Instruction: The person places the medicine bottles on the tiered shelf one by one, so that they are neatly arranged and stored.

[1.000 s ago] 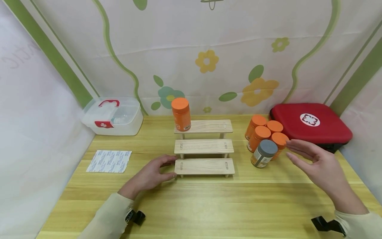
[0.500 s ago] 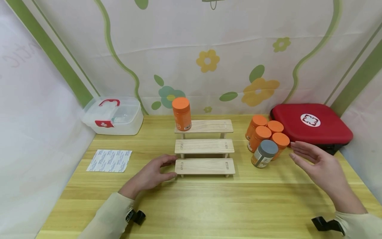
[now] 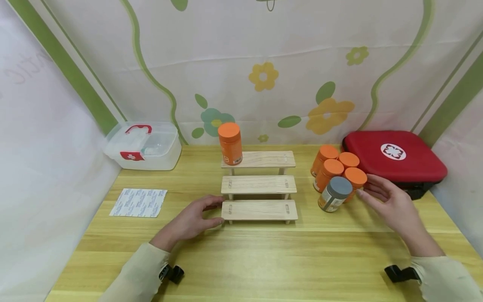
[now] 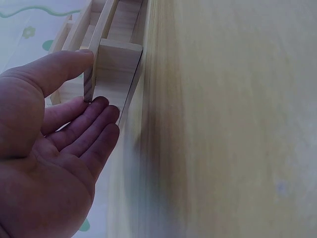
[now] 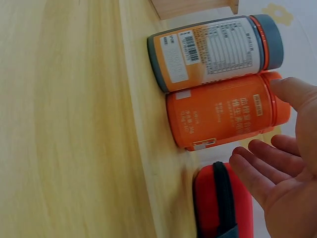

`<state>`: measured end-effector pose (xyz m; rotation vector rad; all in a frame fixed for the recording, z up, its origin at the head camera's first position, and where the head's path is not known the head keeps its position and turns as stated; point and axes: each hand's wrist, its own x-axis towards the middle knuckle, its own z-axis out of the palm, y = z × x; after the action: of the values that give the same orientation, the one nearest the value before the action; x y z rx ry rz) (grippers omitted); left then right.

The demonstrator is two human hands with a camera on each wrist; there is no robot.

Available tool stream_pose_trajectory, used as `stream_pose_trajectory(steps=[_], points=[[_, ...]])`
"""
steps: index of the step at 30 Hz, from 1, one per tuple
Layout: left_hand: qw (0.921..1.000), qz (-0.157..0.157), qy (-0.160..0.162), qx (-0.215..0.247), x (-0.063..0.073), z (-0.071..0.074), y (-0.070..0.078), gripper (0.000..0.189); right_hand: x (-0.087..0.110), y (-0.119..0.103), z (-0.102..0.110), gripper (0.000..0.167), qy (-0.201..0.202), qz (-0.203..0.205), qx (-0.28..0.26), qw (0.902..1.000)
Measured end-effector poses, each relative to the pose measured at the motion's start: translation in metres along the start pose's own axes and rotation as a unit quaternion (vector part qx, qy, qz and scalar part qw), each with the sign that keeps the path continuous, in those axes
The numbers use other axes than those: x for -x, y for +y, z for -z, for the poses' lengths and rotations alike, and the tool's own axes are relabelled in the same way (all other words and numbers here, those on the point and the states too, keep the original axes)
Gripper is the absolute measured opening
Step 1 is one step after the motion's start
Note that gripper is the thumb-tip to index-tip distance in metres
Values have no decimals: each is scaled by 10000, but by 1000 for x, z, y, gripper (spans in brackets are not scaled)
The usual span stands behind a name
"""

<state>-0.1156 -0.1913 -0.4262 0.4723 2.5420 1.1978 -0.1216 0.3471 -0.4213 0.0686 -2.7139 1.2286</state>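
Observation:
My left hand (image 3: pixel 190 220) is at the left end of the lowest step of a three-tier wooden display rack (image 3: pixel 260 210). In the left wrist view, thumb and index fingertip pinch that step's end (image 4: pixel 89 82), the other fingers loosely bent beside it. My right hand (image 3: pixel 390 205) reaches around the right side of an orange bottle (image 3: pixel 356 178), its thumb near the cap and its fingers extended behind. A grey-capped bottle (image 3: pixel 333 194) stands in front of that bottle, touching it in the right wrist view. Several other orange bottles (image 3: pixel 329 173) crowd close behind.
One orange bottle (image 3: pixel 230 144) stands on the rack's top step, at left. A red first-aid case (image 3: pixel 394 157) lies behind my right hand. At the back left sits a clear plastic medicine box (image 3: pixel 145 147); a printed white sheet (image 3: pixel 138 203) lies before it.
My right hand first drew slightly right, then came left to the nearest orange bottle, its thumb now near the cap. The left hand and the rack have stayed in place.

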Motion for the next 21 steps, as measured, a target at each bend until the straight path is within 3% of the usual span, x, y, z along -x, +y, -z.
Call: stream_pose_trajectory(steps=[21], points=[[9999, 78, -35, 61, 1, 0, 0, 59, -13, 3, -13, 59, -163, 242, 258, 9992]])
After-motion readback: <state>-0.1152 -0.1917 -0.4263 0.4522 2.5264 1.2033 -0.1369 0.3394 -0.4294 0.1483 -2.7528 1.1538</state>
